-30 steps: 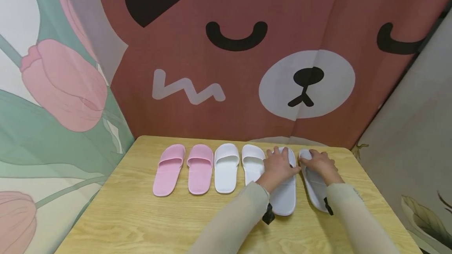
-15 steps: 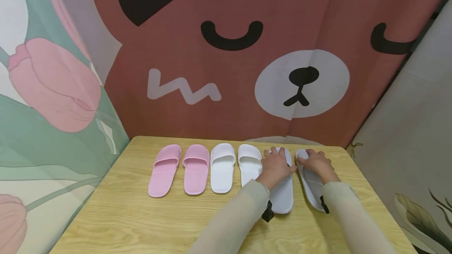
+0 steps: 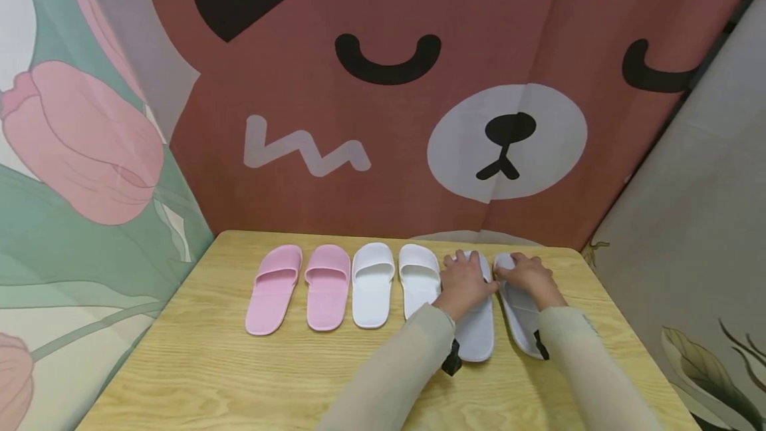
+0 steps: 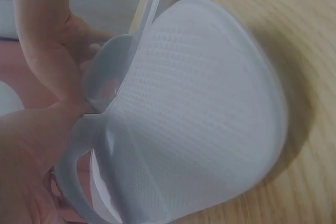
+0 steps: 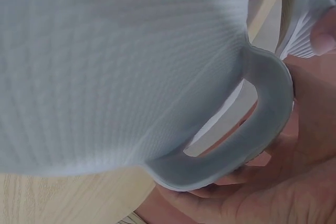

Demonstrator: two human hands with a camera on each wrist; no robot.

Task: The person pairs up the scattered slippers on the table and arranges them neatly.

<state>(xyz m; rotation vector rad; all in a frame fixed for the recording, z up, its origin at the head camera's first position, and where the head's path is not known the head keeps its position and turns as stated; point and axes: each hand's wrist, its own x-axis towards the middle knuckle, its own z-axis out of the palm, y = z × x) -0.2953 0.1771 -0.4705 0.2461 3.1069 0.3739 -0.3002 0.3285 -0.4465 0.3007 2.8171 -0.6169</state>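
Note:
In the head view, my left hand (image 3: 467, 285) grips the strap of the left grey slipper (image 3: 477, 338), its fingers over the top and the thumb at the right side. My right hand (image 3: 529, 278) holds the right grey slipper (image 3: 522, 324) by its strap, thumb on the left side. That slipper slants, its toe nearer the other one than its heel. Both straps are mostly hidden by the hands. Close up, the left wrist view shows a textured footbed (image 4: 199, 93) and part of the strap (image 4: 79, 166); the right wrist view shows fingers (image 5: 283, 192) beneath the strap (image 5: 268, 93).
To the left stand two white slippers (image 3: 372, 298) and two pink slippers (image 3: 327, 298) in a row, toes toward the back. The right white one is partly covered by my left arm. Beneath lies a wooden table (image 3: 239, 378); a bear-print curtain (image 3: 287, 205) hangs behind it.
The head view has shifted slightly to the right. Against the other slippers, the left grey slipper has edged right and a little away from me, narrowing the gap between the grey pair.

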